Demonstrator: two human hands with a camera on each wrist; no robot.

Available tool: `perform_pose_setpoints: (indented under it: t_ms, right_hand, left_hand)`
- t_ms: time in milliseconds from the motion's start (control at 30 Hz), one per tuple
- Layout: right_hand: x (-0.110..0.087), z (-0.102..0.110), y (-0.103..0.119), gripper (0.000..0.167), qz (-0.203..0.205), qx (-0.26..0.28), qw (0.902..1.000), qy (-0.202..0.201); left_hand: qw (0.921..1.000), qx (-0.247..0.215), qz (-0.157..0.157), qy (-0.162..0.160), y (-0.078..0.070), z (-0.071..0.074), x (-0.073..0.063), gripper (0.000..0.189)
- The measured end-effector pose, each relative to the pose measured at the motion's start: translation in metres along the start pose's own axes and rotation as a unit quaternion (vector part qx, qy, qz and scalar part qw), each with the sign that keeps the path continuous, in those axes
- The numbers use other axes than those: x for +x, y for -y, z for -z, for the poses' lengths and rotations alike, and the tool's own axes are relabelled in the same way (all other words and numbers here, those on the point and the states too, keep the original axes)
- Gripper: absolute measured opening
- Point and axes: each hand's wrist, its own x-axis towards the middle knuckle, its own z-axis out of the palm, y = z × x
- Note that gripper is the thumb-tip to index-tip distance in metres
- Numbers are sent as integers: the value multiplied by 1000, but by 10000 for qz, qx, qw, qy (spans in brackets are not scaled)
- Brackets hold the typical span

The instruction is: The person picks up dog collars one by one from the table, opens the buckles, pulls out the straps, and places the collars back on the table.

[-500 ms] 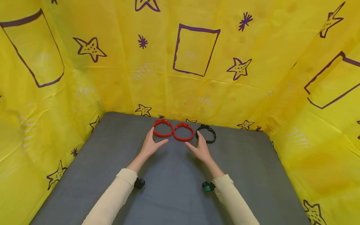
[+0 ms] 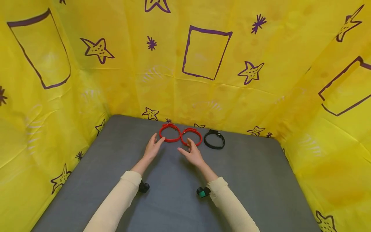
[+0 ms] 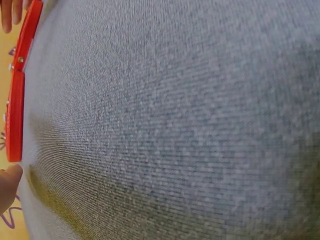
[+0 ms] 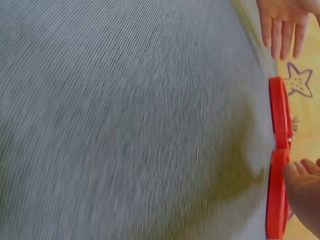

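Observation:
Three buckled collars lie in a row near the far edge of the grey surface. On the left is a red collar (image 2: 171, 140), beside it a second red collar (image 2: 201, 138), and to the right a black collar (image 2: 215, 148). My left hand (image 2: 151, 149) hovers by the near left side of the first red collar, fingers extended and holding nothing. My right hand (image 2: 193, 155), also holding nothing, is in front of the second red collar; its fingertips overlap the near band. In the right wrist view, the left-hand fingers (image 4: 284, 37) hang straight beyond the red collars.
A yellow cloth wall (image 2: 162, 93) with purple stars and frames rises behind the collars and along both sides. The grey surface (image 2: 174, 199) extends toward me between the forearms. A small dark camera (image 2: 202, 192) is on my right wrist.
My right hand has moved left, from beside the black collar to the second red collar. My left hand has drawn back slightly, its thumb nearer the fingers. The collars keep their places.

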Motion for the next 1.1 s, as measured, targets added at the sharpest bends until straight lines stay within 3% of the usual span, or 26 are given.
perform_pose_setpoints:
  t_ms: [500,767,1100]
  right_hand:
    - [19,-30,10,86,-499,442,9977,104]
    - [28,-37,14,93,-922,652,9925,460]
    - [38,-43,16,99,-968,1099,9890,202]
  left_hand:
    - [9996,-44,287,19,2,2,22,76]
    - [9992,285,287,32,2,2,31,80]
    - [9992,346,202,-3,-1,-6,36,71]
